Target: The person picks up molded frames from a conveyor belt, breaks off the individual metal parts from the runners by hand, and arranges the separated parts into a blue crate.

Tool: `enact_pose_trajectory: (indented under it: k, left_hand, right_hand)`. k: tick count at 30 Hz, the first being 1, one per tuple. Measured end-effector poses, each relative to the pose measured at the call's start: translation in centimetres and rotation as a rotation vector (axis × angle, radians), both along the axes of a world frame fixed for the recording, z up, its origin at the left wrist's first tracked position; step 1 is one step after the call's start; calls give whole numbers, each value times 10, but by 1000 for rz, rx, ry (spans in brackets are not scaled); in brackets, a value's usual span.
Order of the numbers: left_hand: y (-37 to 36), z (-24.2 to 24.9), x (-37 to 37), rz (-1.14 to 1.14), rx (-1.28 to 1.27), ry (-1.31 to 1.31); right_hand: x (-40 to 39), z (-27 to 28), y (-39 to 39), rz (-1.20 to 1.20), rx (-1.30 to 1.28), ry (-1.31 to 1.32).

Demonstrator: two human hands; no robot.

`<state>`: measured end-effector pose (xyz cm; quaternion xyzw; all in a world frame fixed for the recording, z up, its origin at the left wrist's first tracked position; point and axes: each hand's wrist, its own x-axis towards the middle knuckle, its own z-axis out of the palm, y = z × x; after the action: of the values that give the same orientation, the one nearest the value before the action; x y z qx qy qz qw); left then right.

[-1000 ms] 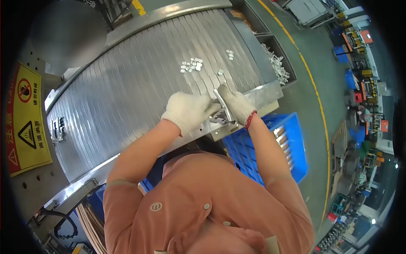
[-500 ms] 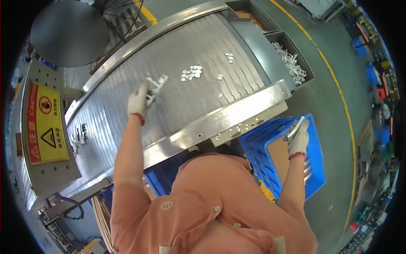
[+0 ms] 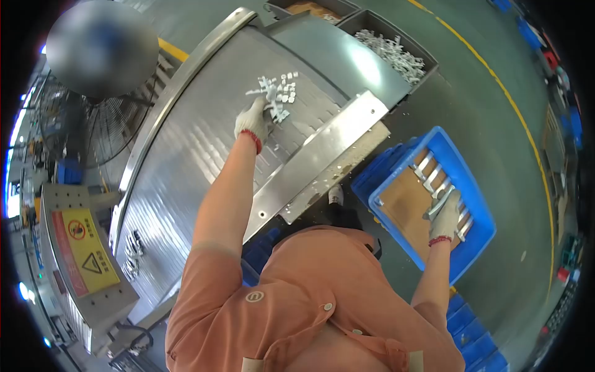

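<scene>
My left hand point(image 3: 250, 123), in a knit glove, is closed on a branched silvery metal piece point(image 3: 277, 113) above the far part of the slatted metal conveyor point(image 3: 186, 167). Small pale metal bits point(image 3: 286, 90) lie right beside that piece. Over at the right, my gloved right hand point(image 3: 445, 222) grips a smooth, curved metal part point(image 3: 441, 203) inside a blue crate point(image 3: 476, 245). Several similar metal parts point(image 3: 426, 168) lie in a row along the crate's side, on a cardboard sheet point(image 3: 404, 201). My fingers partly hide both held pieces.
A grey bin point(image 3: 427, 67) of branched metal scrap stands beyond the conveyor's end plate point(image 3: 347, 53). Another casting point(image 3: 133, 253) lies on the belt at the left, near a machine housing with a caution sign point(image 3: 87, 251). A fan point(image 3: 102, 49) stands at upper left.
My left hand has carried the branched piece along the conveyor to the small bits. My right hand has lowered the curved part into the crate. The view has turned.
</scene>
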<state>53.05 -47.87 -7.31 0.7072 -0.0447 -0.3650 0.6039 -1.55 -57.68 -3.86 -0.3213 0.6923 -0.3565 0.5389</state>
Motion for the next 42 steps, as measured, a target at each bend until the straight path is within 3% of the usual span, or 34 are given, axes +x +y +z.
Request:
enact_pose_trajectory:
  k: [2, 4, 6, 7, 9, 11, 13, 15, 19, 20, 23, 24, 26, 30, 33, 35, 39, 42]
  left_hand:
    - [-36, -43, 16, -272, 46, -407]
    - [-63, -79, 46, -438, -55, -360]
    - [-90, -62, 24, -308, -128, 80]
    - [-90, -14, -3, -151, -82, 246]
    - [-82, 5, -18, -245, 7, -99]
    - [-62, 26, -45, -244, 194, -443]
    - [-33, 25, -55, -320, 274, -450]
    - [-5, 26, -58, -361, 339, -446]
    - [21, 28, -75, -353, 381, -486]
    - [22, 28, -77, -335, 371, -519]
    - [22, 22, -71, -318, 378, -552]
    - [21, 22, -73, -313, 384, -555]
    - [21, 21, -70, -317, 374, -528]
    - [19, 27, -74, -317, 429, -553]
    - [19, 24, -71, -325, 425, -563]
    - [17, 27, -73, -323, 423, -565]
    - [15, 33, -75, -336, 475, -581]
    - [18, 27, -72, -331, 475, -617]
  right_hand:
    - [-28, -16, 4, 10, 14, 51]
    - [-60, -43, 7, 9, 11, 165]
    - [-81, -55, 19, 174, -132, 555]
    - [-69, -31, 18, 112, 67, 399]
    - [-84, -37, 20, 274, -7, 606]
    - [-96, -64, 20, 331, 119, 511]
    - [-79, -41, 15, 445, 298, 557]
    - [-76, -81, 21, 456, 317, 465]
    - [-31, -100, 20, 475, 169, 388]
    - [-22, -102, 10, 502, 349, 281]
    - [-6, -149, 4, 520, 448, 125]
    - [-11, -189, 3, 615, 427, 245]
    - [-10, -202, 7, 616, 403, 293]
    - [-2, -178, 1, 654, 494, 342]
    - [7, -140, -5, 948, 302, 560]
    - [16, -127, -9, 973, 351, 592]
    - [19, -145, 3, 1085, 300, 783]
    - [17, -138, 9, 1051, 295, 760]
